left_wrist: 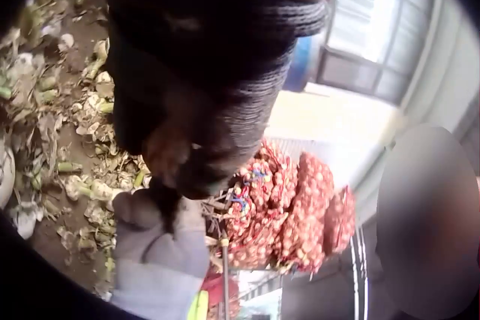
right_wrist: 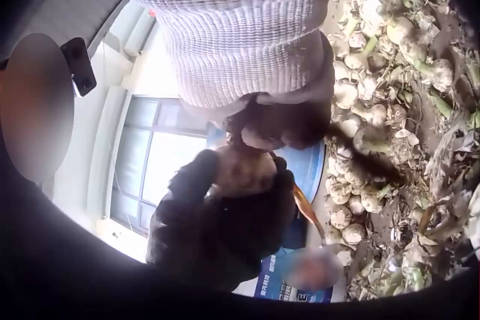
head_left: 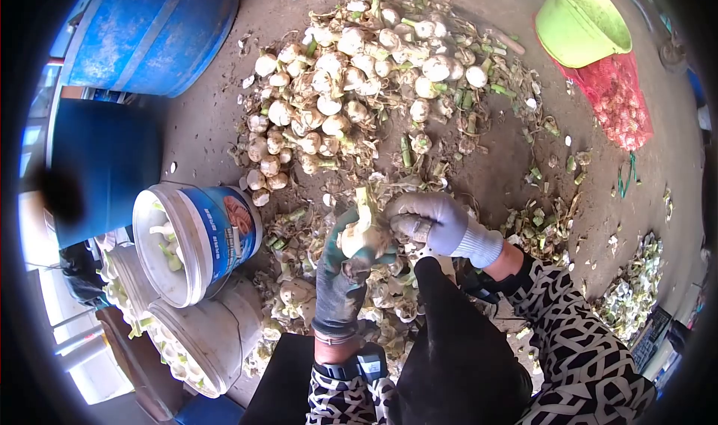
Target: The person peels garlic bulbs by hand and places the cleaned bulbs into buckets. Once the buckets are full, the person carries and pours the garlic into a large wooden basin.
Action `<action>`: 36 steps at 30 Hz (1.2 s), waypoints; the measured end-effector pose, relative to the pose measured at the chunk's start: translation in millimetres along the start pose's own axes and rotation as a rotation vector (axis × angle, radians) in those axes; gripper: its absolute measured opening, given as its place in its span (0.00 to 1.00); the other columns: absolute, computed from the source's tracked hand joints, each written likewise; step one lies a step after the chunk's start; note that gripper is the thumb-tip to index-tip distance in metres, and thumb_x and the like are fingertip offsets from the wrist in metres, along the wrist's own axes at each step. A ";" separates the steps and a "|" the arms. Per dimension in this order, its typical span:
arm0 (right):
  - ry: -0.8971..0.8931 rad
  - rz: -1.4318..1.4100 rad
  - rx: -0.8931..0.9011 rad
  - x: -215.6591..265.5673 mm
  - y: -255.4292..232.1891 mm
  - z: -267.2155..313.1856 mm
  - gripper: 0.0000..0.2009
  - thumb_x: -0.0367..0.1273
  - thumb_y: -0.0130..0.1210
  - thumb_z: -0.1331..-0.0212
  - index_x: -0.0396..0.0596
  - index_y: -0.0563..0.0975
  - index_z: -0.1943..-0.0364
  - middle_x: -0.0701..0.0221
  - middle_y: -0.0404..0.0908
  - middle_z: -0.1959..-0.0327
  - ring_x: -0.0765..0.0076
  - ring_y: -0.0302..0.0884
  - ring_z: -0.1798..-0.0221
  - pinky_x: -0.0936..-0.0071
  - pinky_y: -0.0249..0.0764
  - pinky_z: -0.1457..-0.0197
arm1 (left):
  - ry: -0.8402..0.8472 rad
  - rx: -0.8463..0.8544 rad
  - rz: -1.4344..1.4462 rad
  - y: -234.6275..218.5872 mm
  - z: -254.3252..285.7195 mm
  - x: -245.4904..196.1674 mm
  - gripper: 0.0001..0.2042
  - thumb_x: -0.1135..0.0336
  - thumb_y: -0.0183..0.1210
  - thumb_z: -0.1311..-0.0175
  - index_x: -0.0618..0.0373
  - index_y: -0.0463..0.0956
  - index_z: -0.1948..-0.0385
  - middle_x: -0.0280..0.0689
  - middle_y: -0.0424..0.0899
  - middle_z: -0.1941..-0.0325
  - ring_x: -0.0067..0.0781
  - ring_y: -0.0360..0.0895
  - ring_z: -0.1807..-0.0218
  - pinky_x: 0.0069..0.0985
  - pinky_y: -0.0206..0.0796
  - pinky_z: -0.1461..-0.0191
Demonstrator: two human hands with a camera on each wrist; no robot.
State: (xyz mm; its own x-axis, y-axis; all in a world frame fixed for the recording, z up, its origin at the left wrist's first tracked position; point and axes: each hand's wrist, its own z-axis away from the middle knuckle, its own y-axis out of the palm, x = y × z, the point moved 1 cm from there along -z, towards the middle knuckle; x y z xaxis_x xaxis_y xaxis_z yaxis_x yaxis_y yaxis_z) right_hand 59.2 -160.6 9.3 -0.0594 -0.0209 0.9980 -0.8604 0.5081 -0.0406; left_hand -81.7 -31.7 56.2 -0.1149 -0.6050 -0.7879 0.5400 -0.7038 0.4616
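Note:
My left hand (head_left: pixel 342 275), in a dark green glove, grips a white garlic bulb (head_left: pixel 363 234) with its stalk pointing up. My right hand (head_left: pixel 434 219), in a pale grey glove, is curled tight against the bulb's right side and seems to hold a small tool, which is mostly hidden. In the right wrist view the dark glove (right_wrist: pixel 225 234) cups the bulb (right_wrist: pixel 241 170) below the pale knitted cuff (right_wrist: pixel 240 42), and a thin brownish strip (right_wrist: pixel 309 213) sticks out beside it. The left wrist view is mostly the dark glove (left_wrist: pixel 217 72), with the pale glove (left_wrist: pixel 157 260) beneath it.
A big pile of garlic bulbs (head_left: pixel 359 81) lies on the ground ahead, with peelings and stalks all round. Two white buckets (head_left: pixel 173 294) (head_left: pixel 224 328) with garlic stand at left, beside a blue barrel (head_left: pixel 149 28). A green bucket (head_left: pixel 580 21) and red mesh sack (head_left: pixel 621 103) are far right.

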 end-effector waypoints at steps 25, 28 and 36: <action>0.342 -1.023 0.515 -17.8 18.3 -10.1 0.18 0.32 0.59 0.39 0.38 0.76 0.48 0.70 0.83 0.64 0.81 0.77 0.71 0.81 0.74 0.71 | 0.221 -0.062 -1.168 -53.4 -38.3 -9.9 0.15 0.58 0.47 0.26 0.60 0.75 0.53 0.40 0.83 0.62 0.30 0.80 0.60 0.26 0.71 0.54; 0.193 -0.619 0.329 -22.9 29.4 -8.3 0.18 0.31 0.60 0.41 0.37 0.77 0.48 0.70 0.83 0.64 0.80 0.78 0.67 0.79 0.75 0.65 | 0.312 -0.451 -0.691 -56.2 -38.7 -1.0 0.16 0.57 0.45 0.25 0.59 0.75 0.52 0.39 0.83 0.66 0.26 0.79 0.64 0.22 0.70 0.55; 0.578 -1.206 0.432 -19.3 27.4 -8.6 0.11 0.30 0.55 0.41 0.37 0.79 0.58 0.68 0.80 0.71 0.76 0.74 0.81 0.76 0.70 0.81 | 0.588 -0.172 -1.602 -36.5 -25.3 -10.2 0.14 0.59 0.52 0.33 0.59 0.74 0.55 0.39 0.84 0.63 0.36 0.82 0.59 0.30 0.72 0.47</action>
State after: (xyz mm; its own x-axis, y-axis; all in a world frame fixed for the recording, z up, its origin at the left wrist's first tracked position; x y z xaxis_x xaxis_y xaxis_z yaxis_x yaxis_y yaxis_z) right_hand 41.1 -138.9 -10.6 0.9396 0.1576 0.3039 -0.3245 0.1278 0.9372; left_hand -79.1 9.6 37.1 -0.3116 0.8448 -0.4349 0.2814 -0.3551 -0.8915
